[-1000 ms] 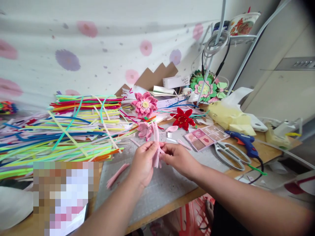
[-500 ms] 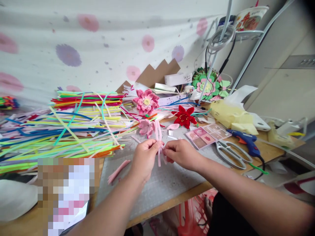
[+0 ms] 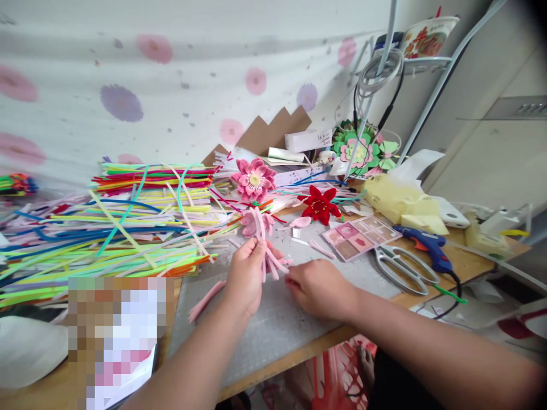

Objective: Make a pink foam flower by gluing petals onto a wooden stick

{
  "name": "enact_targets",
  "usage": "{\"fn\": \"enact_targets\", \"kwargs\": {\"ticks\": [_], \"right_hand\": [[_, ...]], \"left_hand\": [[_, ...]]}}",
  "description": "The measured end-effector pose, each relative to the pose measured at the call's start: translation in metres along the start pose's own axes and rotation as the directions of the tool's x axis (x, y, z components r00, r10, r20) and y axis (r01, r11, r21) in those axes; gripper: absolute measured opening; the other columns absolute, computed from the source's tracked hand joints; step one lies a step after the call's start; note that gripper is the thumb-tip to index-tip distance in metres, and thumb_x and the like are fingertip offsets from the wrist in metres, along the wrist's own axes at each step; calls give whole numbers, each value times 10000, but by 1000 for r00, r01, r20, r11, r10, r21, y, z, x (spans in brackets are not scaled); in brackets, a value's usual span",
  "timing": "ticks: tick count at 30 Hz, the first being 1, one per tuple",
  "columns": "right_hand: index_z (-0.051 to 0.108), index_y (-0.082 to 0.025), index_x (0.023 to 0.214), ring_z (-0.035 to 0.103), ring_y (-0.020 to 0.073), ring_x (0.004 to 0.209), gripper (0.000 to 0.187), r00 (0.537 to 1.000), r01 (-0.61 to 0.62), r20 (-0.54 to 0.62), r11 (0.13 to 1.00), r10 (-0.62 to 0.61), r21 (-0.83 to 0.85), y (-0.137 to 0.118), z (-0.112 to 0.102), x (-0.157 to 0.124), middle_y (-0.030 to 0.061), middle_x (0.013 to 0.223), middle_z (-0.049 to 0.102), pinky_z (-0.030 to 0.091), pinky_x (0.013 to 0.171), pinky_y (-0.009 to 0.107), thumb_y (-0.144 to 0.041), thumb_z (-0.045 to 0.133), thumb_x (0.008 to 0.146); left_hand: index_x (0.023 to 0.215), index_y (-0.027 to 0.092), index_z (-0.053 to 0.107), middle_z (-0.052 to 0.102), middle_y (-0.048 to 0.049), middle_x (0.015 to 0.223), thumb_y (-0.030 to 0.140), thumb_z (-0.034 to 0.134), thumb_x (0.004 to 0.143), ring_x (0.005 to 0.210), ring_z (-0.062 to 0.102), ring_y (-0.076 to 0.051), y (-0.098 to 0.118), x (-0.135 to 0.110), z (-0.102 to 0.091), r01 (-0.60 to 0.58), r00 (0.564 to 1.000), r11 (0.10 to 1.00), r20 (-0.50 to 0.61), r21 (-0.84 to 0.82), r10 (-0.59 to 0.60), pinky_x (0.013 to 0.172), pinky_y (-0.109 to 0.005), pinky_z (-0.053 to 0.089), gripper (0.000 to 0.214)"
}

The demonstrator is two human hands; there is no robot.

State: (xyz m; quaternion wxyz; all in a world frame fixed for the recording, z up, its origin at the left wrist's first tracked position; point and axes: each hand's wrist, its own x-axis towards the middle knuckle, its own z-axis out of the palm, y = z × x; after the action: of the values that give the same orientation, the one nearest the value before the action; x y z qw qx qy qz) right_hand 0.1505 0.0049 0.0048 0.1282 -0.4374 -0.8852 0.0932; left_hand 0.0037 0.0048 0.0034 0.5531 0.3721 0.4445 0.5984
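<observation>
In my left hand (image 3: pixel 244 276) is a small bunch of pink pipe cleaners (image 3: pixel 270 265), pinched between thumb and fingers. Their tops stand up above the thumb, and the lower ends fan out to the right. My right hand (image 3: pixel 320 289) is closed at the end of one of these strands; its fingertips are partly hidden. Behind the bunch lies a pale pink flower (image 3: pixel 248 223). A loose pink petal (image 3: pixel 301 222) and a red flower (image 3: pixel 319 205) lie farther right. More short pink pipe cleaners (image 3: pixel 207 300) rest on the grey cutting mat (image 3: pixel 265 347).
Bundles of coloured pipe cleaners (image 3: pixel 106 228) fill the left side. A darker pink flower (image 3: pixel 254 179) stands behind. At right are a makeup palette (image 3: pixel 352 242), scissors (image 3: pixel 404 270) and a blue glue gun (image 3: pixel 427 245). A partly blurred phone (image 3: pixel 128 353) lies front left.
My left hand has shifted slightly left with the bunch. My right hand has moved down, a little away from it, and the lower ends now spread toward the right.
</observation>
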Motion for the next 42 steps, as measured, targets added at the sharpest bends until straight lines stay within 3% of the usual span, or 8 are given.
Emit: {"fn": "enact_targets", "kwargs": {"ticks": [3, 6, 12, 20, 24, 26, 31, 42], "right_hand": [[674, -161, 852, 606, 146, 627, 200, 987, -95, -80, 898, 143, 429, 13, -15, 5, 44, 712, 682, 418, 593, 247, -159, 479, 806], [662, -160, 917, 568, 121, 643, 201, 983, -36, -63, 518, 172, 855, 17, -23, 9, 26, 766, 646, 444, 581, 240, -283, 534, 822], [622, -142, 652, 459, 81, 551, 259, 986, 52, -78, 174, 147, 983, 8, -18, 11, -27, 611, 520, 384, 545, 233, -381, 702, 709], [575, -142, 575, 473, 89, 499, 311, 957, 31, -140, 392, 252, 919, 10, -19, 6, -19, 583, 513, 396, 488, 240, -399, 678, 718], [552, -155, 626, 502, 95, 484, 234, 946, 21, -133, 351, 297, 936, 9, -19, 4, -25, 555, 544, 421, 480, 234, -323, 689, 713], [585, -159, 672, 547, 115, 563, 169, 948, 117, -217, 380, 232, 917, 10, -19, 2, -9, 612, 568, 462, 534, 251, -286, 665, 749], [704, -206, 869, 555, 195, 972, 108, 844, 437, -496, 797, -204, 417, 23, -30, 0, 99, 1110, 564, 492, 778, 346, -212, 606, 821], [646, -187, 902, 596, 143, 690, 172, 782, 571, -421, 798, -459, 191, 28, -38, -3, 62, 753, 655, 450, 612, 243, -149, 479, 890]], "left_hand": [[738, 162, 553, 574, 28, 539, 346, 590, 788, 452, 518, -99, 1, -3, 1, 23, 994, 999, 109, 44, -27, 456, -204, 386, 194], [713, 150, 566, 548, 32, 510, 330, 603, 790, 438, 495, -86, 0, -9, 4, 54, 965, 995, 253, 81, -73, 450, -194, 379, 200], [650, 139, 567, 531, 30, 471, 349, 640, 766, 420, 460, -69, 2, -15, 7, 135, 913, 986, 374, 100, -163, 441, -177, 376, 251], [701, 129, 615, 596, -5, 518, 294, 651, 754, 474, 521, -92, 7, -15, 3, 192, 872, 971, 429, 145, -236, 507, -205, 434, 177], [709, 126, 624, 635, -32, 586, 282, 658, 744, 527, 576, -113, 6, -15, 4, 210, 877, 974, 423, 91, -228, 493, -196, 421, 163], [708, 133, 624, 614, -11, 560, 288, 663, 740, 488, 554, -99, 5, -14, 5, 252, 877, 966, 409, 50, -250, 503, -204, 440, 163], [690, 138, 626, 525, 36, 449, 283, 675, 726, 382, 439, -68, 5, -12, 2, 286, 877, 958, 395, 26, -273, 487, -226, 465, 157], [682, 123, 650, 471, 43, 387, 402, 672, 733, 356, 369, -59, 4, -15, 2, 315, 828, 948, 474, 48, -300, 459, -214, 426, 284]]}}
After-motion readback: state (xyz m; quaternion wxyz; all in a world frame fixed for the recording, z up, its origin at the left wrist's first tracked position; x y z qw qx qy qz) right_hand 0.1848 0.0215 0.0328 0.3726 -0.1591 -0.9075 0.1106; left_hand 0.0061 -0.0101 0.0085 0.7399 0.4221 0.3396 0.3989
